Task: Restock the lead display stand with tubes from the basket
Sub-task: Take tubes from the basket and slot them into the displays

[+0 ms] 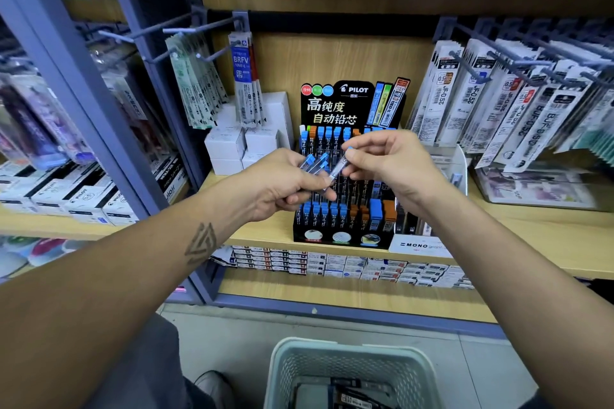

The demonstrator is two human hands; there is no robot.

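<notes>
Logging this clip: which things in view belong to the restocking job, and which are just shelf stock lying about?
Part of the job:
black Pilot lead display stand
pale green plastic basket
blue-capped clear tubes in left hand
single blue-capped tube pinched by right hand

Lying about:
white cardboard boxes
hanging BRFV refill packs
white Mono box

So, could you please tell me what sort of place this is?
Most likely a stationery shop aisle: a Pilot lead display stand on a wooden shelf, packaged pen refills hanging on hooks, and a restocking basket below.
</notes>
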